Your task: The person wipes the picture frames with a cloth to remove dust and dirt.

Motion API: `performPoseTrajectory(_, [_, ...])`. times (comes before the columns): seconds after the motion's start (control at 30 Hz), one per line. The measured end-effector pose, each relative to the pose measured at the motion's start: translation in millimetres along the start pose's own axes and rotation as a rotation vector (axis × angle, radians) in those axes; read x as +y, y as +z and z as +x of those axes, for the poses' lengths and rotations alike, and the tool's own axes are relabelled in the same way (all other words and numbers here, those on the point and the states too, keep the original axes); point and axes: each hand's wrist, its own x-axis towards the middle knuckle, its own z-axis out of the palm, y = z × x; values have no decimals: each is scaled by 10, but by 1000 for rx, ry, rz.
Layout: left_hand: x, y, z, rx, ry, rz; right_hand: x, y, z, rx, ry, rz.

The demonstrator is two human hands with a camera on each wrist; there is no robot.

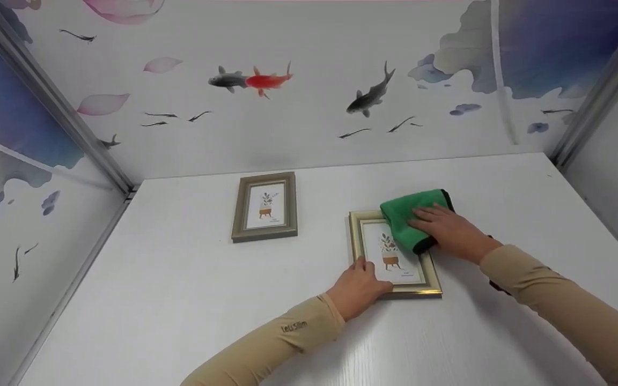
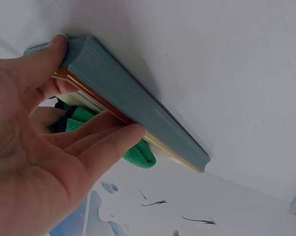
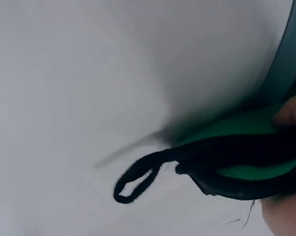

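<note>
A gold-coloured picture frame (image 1: 432, 276) with a potted-plant print lies on the white surface. My left hand (image 1: 356, 289) grips its lower left corner. In the left wrist view, the left hand (image 2: 54, 128) has its thumb on the outer edge and its fingers over the moulding. A folded green cloth (image 1: 408, 206) with black trim covers the frame's upper right corner. My right hand (image 1: 451, 230) holds this cloth, fingers spread over its top. The right wrist view shows the cloth's black loop (image 3: 135, 184) and only parts of the right hand (image 3: 293, 113).
A second picture frame (image 1: 238, 209), grey-brown with a similar print, lies to the left. The white tabletop (image 1: 180, 300) meets a back panel (image 1: 309, 123) printed with fish and petals. Metal posts (image 1: 73, 112) stand at the corners between the panels.
</note>
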Motion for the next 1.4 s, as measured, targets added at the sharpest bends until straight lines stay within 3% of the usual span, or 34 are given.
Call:
performPoseTrajectory(0.27, [5, 28, -21, 50, -12, 0, -196, -139, -223, -122, -125, 46])
performPoseTrajectory(0.47, [5, 42, -27, 33, -22, 16, -392, -213, -454, -180, -204, 110])
performPoseTrajectory(0.7, [8, 42, -27, 0, -25, 5, -393, -193, -534, -82, -327, 194])
performPoseTrajectory(0.87, [14, 41, -32, 19, -18, 22, -374, -150, -471, -74, -264, 73])
performPoseTrajectory(1.07, [3, 15, -30, 1, -12, 32, -303, -58, -232, -26, -148, -91])
performPoseTrajectory(1.23, [-13, -21, -39, -39, 15, -18, -236, 4, -31, -30, -4, -129])
performPoseTrajectory(1.4, [-40, -34, -81, -62, 44, -86, -256, -40, 85, -96, 115, -119])
